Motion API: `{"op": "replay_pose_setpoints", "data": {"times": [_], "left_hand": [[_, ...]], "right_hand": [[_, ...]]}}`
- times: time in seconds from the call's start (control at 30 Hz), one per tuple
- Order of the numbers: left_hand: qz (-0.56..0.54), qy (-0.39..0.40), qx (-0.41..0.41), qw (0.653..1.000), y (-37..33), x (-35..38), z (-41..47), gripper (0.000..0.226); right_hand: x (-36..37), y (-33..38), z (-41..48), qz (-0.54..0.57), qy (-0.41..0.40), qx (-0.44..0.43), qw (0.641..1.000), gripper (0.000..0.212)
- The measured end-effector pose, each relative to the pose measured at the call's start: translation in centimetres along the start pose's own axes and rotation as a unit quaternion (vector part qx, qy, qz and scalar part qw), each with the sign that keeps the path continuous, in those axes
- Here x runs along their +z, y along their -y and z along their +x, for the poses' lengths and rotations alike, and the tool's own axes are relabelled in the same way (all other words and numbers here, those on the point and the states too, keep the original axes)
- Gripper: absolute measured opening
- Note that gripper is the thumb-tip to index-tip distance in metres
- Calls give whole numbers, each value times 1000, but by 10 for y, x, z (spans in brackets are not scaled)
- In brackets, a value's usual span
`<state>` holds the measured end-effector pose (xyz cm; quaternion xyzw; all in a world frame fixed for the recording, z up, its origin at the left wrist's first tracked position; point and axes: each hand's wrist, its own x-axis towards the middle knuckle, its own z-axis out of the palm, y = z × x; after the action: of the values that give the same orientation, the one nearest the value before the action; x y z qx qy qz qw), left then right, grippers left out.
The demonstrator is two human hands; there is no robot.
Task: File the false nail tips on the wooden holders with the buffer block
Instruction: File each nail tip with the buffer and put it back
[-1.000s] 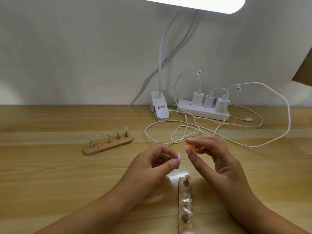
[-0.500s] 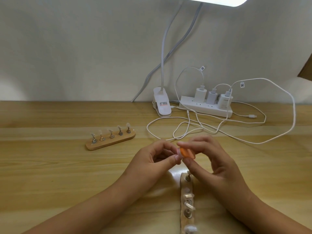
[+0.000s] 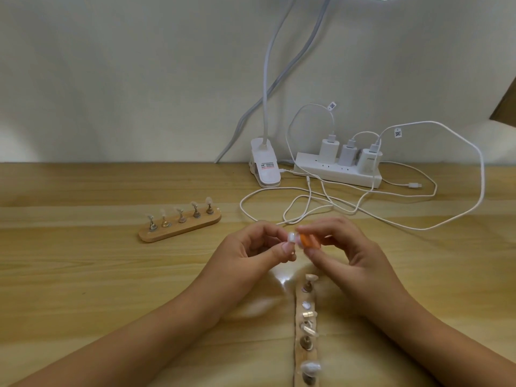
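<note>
Wood top: pale-grain desk point(image 3: 83, 275) fills lower half of head view; everything sits on it.
Cam: head view, looking fwd & down.
Left: left hand point(image 3: 245, 255) raised over desk centre, thumb & forefinger pinching a small clear nail tip point(image 3: 291, 237); other fingers curled in behind.
Right: right hand point(image 3: 354, 255) just beside it, fingertips of both nearly meeting; thumb & fingers pinch the orange buffer block point(image 3: 308, 241).
Contact: block's left end lies against the tip, touching as far as can be told; both a bit blurred.
Front strip: near holder point(image 3: 300, 356), wooden, lies btwn the two forearms just below the hands, running away from cam; its lower end is cut by frame edge.
Pegs: row of small metal stands on near holder; far one point(image 3: 310, 277) upright w/ a tip on top, nearest one point(image 3: 310, 368) w/ a pale tip; middle ones look tilted, detail too blurred to tell.
Left strip: far holder point(image 3: 181, 229), wooden, well apart from the hands to their left, set at an angle; five metal stands upright on it, each w/ a clear tip.
Back: white power strip point(image 3: 335, 170) by the wall point(image 3: 139, 79), right of centre, w/ three white chargers point(image 3: 329, 148) plugged in.
Leads: white cables point(image 3: 446, 219) loop from chargers over desk; one loop passes just behind the hands.
Lamp: white lamp clip point(image 3: 265, 170) just left of power strip; its neck rises out of frame top.
</note>
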<state>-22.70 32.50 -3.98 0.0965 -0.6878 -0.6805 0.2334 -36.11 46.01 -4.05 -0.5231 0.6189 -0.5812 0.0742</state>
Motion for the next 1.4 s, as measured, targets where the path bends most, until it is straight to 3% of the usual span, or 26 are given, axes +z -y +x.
{"op": "replay_pose_setpoints", "data": {"times": [0.1, 0.2, 0.4, 0.6, 0.73, 0.9, 1.1, 1.4], "left_hand": [[15, 6, -3, 1000, 1, 2, 0, 15], [23, 4, 3, 1000, 2, 2, 1, 15], [45, -7, 2, 999, 2, 1, 0, 15], [36, -10, -8, 999, 1, 2, 1, 26], [20, -23, -7, 1000, 1, 3, 2, 26], [35, -18, -8, 999, 1, 3, 0, 15], [66, -20, -3, 998, 2, 3, 0, 20], [21, -42, -2, 999, -1, 0, -1, 19]], "right_hand": [[-2, 3, 1, 2, -57, -47, 997, 20], [4, 4, -3, -2, -18, -77, 997, 27], [0, 0, -2, -7, 24, -32, 999, 27], [1, -1, -1, 80, 26, 27, 996, 26], [3, 1, -1, 68, 47, 17, 996, 27], [2, 6, -2, 90, -25, -9, 996, 32], [3, 3, -3, 21, 15, -45, 999, 29], [7, 0, -3, 22, 17, 0, 1000, 20]]}}
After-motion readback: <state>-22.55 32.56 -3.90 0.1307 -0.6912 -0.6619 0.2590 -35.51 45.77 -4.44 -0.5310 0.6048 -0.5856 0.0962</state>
